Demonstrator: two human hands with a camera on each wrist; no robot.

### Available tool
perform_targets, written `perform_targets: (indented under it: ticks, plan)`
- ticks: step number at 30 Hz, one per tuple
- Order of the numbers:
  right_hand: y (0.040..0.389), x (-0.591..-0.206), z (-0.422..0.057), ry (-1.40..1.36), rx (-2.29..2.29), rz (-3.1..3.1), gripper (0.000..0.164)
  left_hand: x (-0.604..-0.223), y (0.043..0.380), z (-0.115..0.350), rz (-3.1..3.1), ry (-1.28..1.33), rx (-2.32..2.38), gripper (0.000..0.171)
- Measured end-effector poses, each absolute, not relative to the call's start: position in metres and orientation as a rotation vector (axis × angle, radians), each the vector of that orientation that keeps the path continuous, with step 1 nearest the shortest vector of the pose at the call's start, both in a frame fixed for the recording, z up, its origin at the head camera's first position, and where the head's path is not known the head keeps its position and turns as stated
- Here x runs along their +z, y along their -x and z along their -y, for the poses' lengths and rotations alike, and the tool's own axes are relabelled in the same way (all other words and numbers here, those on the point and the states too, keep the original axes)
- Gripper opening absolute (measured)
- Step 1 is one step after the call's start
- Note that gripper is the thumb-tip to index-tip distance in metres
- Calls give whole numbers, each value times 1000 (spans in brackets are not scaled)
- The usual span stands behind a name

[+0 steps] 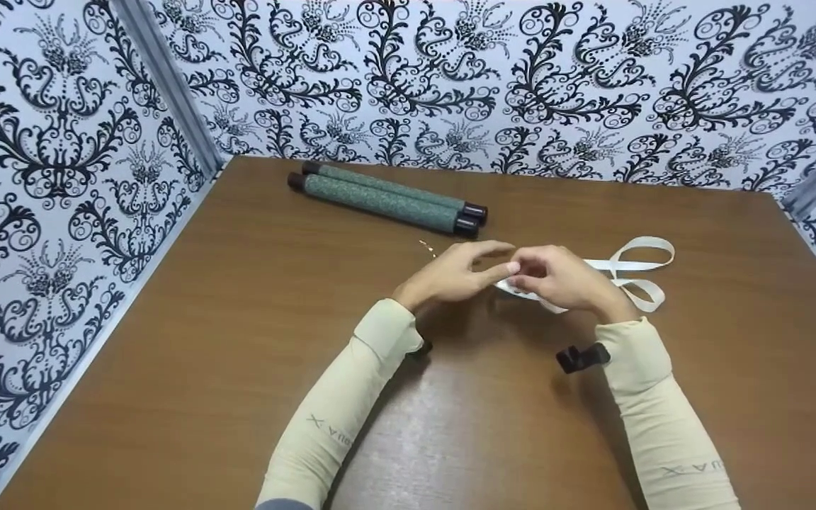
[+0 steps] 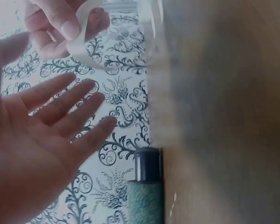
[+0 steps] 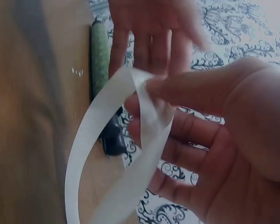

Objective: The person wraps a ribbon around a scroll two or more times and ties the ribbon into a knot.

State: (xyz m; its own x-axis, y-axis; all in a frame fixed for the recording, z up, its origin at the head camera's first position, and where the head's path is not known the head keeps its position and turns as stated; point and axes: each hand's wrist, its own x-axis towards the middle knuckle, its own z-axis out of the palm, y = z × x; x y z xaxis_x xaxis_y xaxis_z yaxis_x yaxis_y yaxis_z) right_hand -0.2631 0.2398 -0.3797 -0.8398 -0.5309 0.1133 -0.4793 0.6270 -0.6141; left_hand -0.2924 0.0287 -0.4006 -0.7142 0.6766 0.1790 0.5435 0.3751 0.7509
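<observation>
A white ribbon (image 1: 631, 266) lies in loops on the table at the right, and one end runs up to the right hand (image 1: 565, 278). Thumb and fingertips of that hand pinch the ribbon (image 3: 123, 200), which hangs in a loop below them in the right wrist view. Close by, the left hand (image 1: 459, 273) is held with its thumb near the right fingertips. In the left wrist view the left hand (image 2: 51, 126) has its fingers spread and extended, apart from the ribbon (image 2: 77, 49). Whether its thumb touches the ribbon is hidden.
Two green speckled rods (image 1: 383, 204) with dark end caps lie side by side behind the hands. A small shiny twisted strip (image 1: 427, 248) lies left of the left hand. Patterned black-and-white walls (image 1: 408, 78) border the brown table (image 1: 202, 340) at the back and sides.
</observation>
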Motion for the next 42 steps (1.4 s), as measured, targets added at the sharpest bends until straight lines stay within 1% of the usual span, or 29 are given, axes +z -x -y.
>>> perform_targets:
  ticks: [4, 12, 20, 24, 28, 33, 42]
  plan:
    - [261, -379, -234, 917, -1052, -2686, 5, -398, 291, -28, -2334, -1085, 1381, 54]
    - [260, -375, -233, 886, -1242, -2486, 12, -400, 292, -28, -2276, -1091, 1410, 48]
    - [263, -376, -244, 859, -1334, -2526, 6, -401, 294, -22, -2237, -1067, 1421, 40]
    - [264, -374, -248, 813, -1356, -2526, 6, -399, 294, -19, -2196, -1047, 1425, 38]
    - [264, -373, -252, 797, -1366, -2523, 6, -398, 294, -15, -2160, -1020, 1451, 31]
    - [267, -374, -259, 781, -1382, -2528, 6, -397, 296, -10, -2217, -1054, 1429, 19]
    - [270, -375, -276, 692, -1322, -2607, 9, -390, 302, 5, -2289, -1024, 1405, 19]
